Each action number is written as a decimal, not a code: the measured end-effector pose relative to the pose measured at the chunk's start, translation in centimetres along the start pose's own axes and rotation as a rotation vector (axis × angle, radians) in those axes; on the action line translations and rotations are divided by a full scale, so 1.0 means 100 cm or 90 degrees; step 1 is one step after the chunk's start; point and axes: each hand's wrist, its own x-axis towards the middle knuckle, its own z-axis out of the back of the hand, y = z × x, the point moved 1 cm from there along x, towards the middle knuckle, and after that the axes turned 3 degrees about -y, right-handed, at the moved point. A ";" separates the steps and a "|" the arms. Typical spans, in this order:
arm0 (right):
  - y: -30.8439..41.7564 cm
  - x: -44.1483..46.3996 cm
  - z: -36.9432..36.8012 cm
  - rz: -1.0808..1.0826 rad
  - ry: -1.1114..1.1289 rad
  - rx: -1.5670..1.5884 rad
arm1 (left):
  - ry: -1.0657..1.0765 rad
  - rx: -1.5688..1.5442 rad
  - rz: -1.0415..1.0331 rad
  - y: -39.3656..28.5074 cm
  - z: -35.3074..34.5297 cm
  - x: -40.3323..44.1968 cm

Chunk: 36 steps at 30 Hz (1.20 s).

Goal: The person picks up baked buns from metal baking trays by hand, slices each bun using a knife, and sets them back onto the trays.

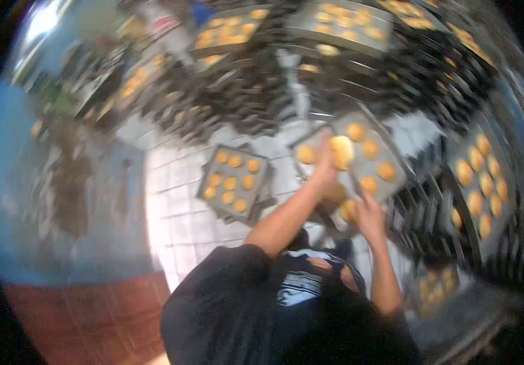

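Note:
A round golden bun (343,152) is held up in my left hand (324,170), its fingers closed around the left side; the upper edge of the bun looks paler. My right hand (369,214) is closed just below and to the right, with a thin dark blade-like tool (354,182) pointing up from it toward the bun. Blur hides the tool's exact shape and whether it touches the bun. Beneath both hands is a metal baking tray (397,159) with several more buns, such as one bun (386,171) at its right side.
Another bun-filled tray (257,193) rests on a stack on the white tiled floor (176,225) to the left. Racks of dark stacked trays (237,100) stand ahead, with bun trays (347,45) on top. A further tray (505,225) of buns is at the right.

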 end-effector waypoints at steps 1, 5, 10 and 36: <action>-0.017 -0.007 -0.004 0.053 0.000 0.006 | -0.014 0.033 -0.018 -0.002 0.014 0.017; -0.016 -0.024 -0.015 -0.141 0.133 0.108 | -0.154 0.078 0.006 0.000 0.041 0.035; -0.042 0.034 -0.054 -0.108 0.116 0.131 | -0.152 0.028 0.003 0.010 0.038 0.007; -0.106 0.124 -0.194 -0.152 0.263 -0.037 | -0.367 0.041 0.184 -0.034 0.133 0.077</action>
